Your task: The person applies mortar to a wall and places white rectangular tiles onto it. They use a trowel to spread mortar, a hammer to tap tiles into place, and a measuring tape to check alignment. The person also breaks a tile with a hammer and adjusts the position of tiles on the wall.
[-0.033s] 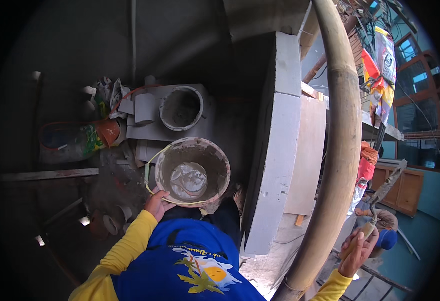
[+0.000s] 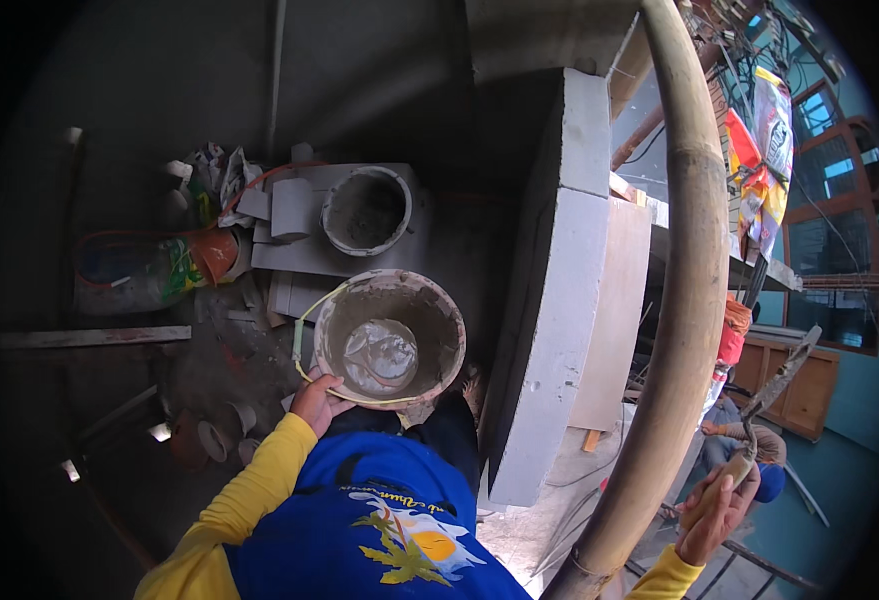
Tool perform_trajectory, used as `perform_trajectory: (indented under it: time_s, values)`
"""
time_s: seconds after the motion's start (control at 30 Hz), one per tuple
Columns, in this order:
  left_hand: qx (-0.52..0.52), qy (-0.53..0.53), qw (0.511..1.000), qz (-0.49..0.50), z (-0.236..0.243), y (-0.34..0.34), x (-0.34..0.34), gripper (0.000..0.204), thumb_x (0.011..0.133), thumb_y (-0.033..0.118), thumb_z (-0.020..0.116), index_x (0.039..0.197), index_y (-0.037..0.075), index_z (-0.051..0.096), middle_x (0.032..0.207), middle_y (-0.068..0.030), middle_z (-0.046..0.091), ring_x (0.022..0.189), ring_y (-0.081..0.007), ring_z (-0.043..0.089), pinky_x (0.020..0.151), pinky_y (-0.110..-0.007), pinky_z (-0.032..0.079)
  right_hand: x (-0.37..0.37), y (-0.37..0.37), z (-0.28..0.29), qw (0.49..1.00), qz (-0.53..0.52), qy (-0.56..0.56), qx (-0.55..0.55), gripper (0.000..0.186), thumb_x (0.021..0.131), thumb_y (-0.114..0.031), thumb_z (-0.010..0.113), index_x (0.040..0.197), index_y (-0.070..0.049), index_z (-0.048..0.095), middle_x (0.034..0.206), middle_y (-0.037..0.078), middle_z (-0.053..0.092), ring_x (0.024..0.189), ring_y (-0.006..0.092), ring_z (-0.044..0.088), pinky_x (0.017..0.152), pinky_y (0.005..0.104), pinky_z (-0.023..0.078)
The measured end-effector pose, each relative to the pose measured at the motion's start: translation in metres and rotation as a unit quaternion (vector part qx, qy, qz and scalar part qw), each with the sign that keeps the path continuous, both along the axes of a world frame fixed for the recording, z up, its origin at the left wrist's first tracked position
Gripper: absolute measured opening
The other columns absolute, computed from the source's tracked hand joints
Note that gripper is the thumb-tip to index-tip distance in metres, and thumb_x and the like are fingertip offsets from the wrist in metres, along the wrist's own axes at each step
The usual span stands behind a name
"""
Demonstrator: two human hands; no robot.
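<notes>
My left hand (image 2: 316, 402) grips the near left rim of a mortar-stained bucket (image 2: 447, 375), with its fingers closed on the edge by the pale handle. Greyish wet residue lies at the bottom of this bucket. Out at the right, beyond the bamboo pole, my right hand (image 2: 714, 515) is wrapped round the wooden handle of a trowel (image 2: 777, 385). The trowel's mortar-crusted blade points up and away. Behind the first bucket, a smaller bucket (image 2: 402, 235) with a mortar-coated inside stands on a pale slab.
A thick bamboo pole (image 2: 694, 260) rises between my arms, beside a grey block wall (image 2: 559, 320). Bags and a tipped orange pot (image 2: 221, 256) lie at the left, near a wooden plank (image 2: 99, 337). A person in a blue cap (image 2: 771, 485) is low at the right.
The whole view has shifted slightly. Both hands keep their hold on the bucket and the trowel.
</notes>
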State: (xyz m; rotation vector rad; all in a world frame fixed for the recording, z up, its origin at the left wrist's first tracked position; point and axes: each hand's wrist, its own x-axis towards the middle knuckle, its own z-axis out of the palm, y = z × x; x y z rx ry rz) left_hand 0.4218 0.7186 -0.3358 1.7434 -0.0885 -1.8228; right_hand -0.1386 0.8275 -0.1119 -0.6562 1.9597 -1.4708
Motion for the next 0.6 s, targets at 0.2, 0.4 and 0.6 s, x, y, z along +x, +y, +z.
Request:
perform_trajectory:
  time_s: [0.2, 0.4, 0.6]
  values:
    - [-0.008, 0.054, 0.998, 0.032, 0.004, 0.016, 0.025, 0.047, 0.092, 0.009, 0.063, 0.138, 0.016, 0.054, 0.132, -0.0103, 0.061, 0.119, -0.0316, 0.064, 0.099, -0.051, 0.057, 0.151, -0.010, 0.035, 0.985, 0.155, -0.059, 0.048, 0.047, 0.098, -0.015, 0.062, 0.138, -0.002, 0.041, 0.097, 0.014, 0.061, 0.064, 0.0154, 0.060, 0.055, 0.0258, 0.050]
    - [-0.008, 0.140, 0.988, 0.065, -0.013, 0.021, 0.069, 0.044, 0.092, 0.011, 0.065, 0.135, 0.017, 0.055, 0.126, -0.0077, 0.062, 0.116, -0.0304, 0.065, 0.095, -0.049, 0.058, 0.325, -0.045, -0.125, 0.844, 0.372, 0.366, 0.123, 0.058, 0.085, -0.011, 0.079, 0.139, -0.014, 0.058, 0.102, 0.015, 0.065, 0.086, 0.0383, 0.067, 0.074, 0.0453, 0.054]
    - [-0.038, 0.173, 0.972, 0.152, 0.004, 0.028, 0.164, 0.028, 0.090, 0.016, 0.069, 0.117, 0.016, 0.060, 0.114, -0.0053, 0.064, 0.111, -0.0279, 0.064, 0.098, -0.049, 0.055, 0.415, -0.024, -0.180, 0.700, 0.433, 0.554, 0.122, 0.059, 0.090, -0.012, 0.064, 0.146, -0.031, 0.059, 0.100, 0.006, 0.056, 0.093, 0.0236, 0.060, 0.077, 0.0377, 0.048]
